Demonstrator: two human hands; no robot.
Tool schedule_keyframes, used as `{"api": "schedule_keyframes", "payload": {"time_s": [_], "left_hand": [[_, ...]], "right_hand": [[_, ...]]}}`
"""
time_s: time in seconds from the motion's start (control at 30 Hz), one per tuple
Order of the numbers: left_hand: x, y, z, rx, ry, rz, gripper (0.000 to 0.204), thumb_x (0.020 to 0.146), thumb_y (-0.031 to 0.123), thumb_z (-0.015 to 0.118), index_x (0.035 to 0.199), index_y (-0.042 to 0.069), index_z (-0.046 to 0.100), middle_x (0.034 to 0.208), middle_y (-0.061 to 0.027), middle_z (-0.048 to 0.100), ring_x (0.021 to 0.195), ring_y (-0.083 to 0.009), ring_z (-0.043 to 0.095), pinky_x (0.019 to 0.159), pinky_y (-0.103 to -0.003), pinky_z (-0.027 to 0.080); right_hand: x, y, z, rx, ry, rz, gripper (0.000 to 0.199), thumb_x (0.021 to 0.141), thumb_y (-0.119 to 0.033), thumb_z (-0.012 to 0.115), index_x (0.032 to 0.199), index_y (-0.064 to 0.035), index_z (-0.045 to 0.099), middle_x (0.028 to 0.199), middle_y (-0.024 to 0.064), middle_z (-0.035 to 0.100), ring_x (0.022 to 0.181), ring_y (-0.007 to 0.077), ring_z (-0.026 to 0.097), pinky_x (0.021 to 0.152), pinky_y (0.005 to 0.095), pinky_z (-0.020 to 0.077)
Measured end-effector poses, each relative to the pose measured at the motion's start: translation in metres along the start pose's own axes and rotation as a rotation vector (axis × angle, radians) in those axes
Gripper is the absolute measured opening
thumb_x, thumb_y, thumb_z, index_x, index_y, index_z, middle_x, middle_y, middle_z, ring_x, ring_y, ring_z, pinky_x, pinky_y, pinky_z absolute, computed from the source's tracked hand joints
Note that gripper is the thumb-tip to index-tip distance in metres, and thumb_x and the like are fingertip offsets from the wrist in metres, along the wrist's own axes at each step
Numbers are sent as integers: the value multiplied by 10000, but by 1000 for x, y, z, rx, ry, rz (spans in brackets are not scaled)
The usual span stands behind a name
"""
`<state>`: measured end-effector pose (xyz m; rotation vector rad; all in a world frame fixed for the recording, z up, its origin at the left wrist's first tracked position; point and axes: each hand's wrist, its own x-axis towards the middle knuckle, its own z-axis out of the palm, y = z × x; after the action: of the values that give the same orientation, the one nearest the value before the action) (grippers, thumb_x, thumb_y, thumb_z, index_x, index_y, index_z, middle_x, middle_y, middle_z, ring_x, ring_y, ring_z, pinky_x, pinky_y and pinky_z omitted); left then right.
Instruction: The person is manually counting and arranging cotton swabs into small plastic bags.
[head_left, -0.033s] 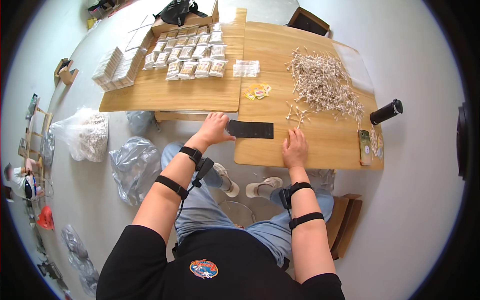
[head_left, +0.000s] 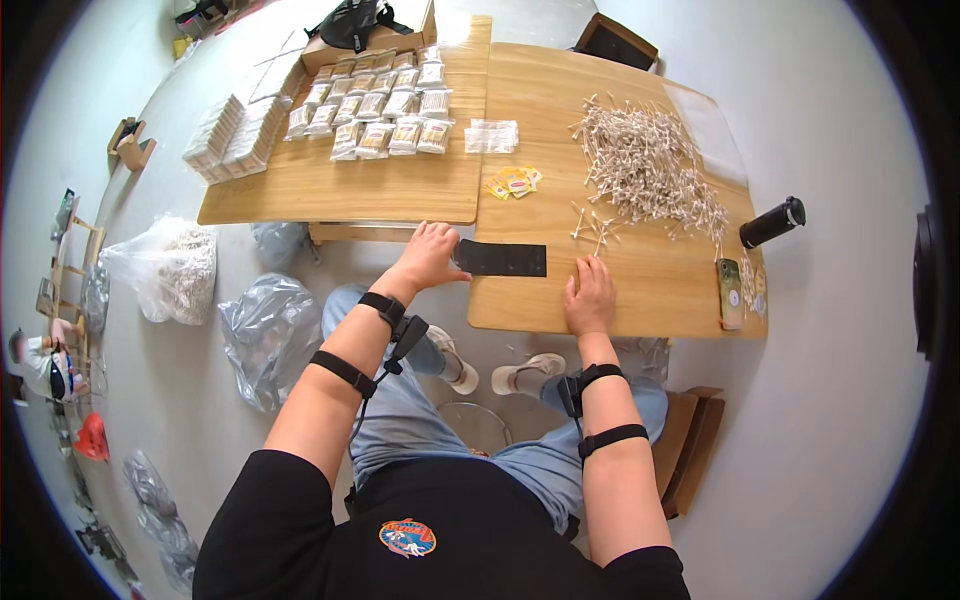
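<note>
Nothing I can see has moved since the earlier frame, so the handling looks paused to me. Across the wooden table (head_left: 540, 312), the heap of cotton swabs (head_left: 645, 160) sprawls, pale and tangled, at the right hand's (head_left: 592, 297) 1 o'clock. Flat, black and oblong, the strip (head_left: 505, 260) lies at the left hand's (head_left: 432, 257) 3 o'clock; those fingers curve at its end, though I can't tell whether they grip. Loose swabs (head_left: 601, 235) lie at the right hand's 12 o'clock; its fingers are bent, and whether they pinch 1 is unclear.

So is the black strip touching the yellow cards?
Apart: the head view shows bare wooden table between the black strip and the yellow cards.
</note>
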<state>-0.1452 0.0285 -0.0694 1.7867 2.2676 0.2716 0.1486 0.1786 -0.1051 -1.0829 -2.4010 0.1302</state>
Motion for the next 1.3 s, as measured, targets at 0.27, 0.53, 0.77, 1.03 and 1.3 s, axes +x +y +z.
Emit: {"api": "schedule_keyframes", "payload": {"time_s": [0.27, 0.53, 0.77, 1.03, 1.3], "left_hand": [[5, 20, -13, 212, -35, 36, 793, 657, 589, 815, 1137, 3, 582, 1221, -172, 571, 1282, -329, 475, 1163, -524, 264], [10, 27, -13, 244, -22, 134, 848, 646, 615, 802, 1185, 2, 571, 1198, -160, 576, 1250, -317, 492, 1155, -497, 268], [19, 39, 2, 192, 48, 236, 1002, 667, 605, 785, 1425, 40, 453, 1189, -132, 574, 1196, -301, 502, 1139, -440, 278], [28, 64, 31, 195, 169, 178, 950, 769, 645, 678, 1510, 128, 382, 1216, -117, 550, 1222, -284, 480, 1179, -473, 217], [6, 65, 26, -81, 244, 34, 906, 796, 462, 743, 1523, 110, 334, 1414, -156, 483, 1372, -323, 397, 1199, -481, 199]], "right_hand": [[2, -4, 0, 12, -9, 7, 368, 853, -192, 641, 1205, -87, 625, 1338, 112, 572, 1295, 288, 489, 1049, 448, 407], [1, -2, 1, -13, 3, -2, 369, 851, -187, 637, 1206, -86, 627, 1333, 121, 576, 1289, 293, 497, 1054, 445, 408], [2, -2, 1, -17, 4, -4, 362, 848, -193, 635, 1195, -89, 638, 1328, 122, 584, 1282, 296, 504, 1055, 444, 408], [3, -6, 2, -25, 6, -14, 361, 848, -192, 635, 1195, -89, 636, 1317, 114, 587, 1281, 291, 504, 1052, 442, 412], [1, -1, 1, -21, 25, -4, 354, 852, -192, 629, 1191, -88, 637, 1311, 110, 587, 1279, 286, 505, 1045, 443, 420]]}}
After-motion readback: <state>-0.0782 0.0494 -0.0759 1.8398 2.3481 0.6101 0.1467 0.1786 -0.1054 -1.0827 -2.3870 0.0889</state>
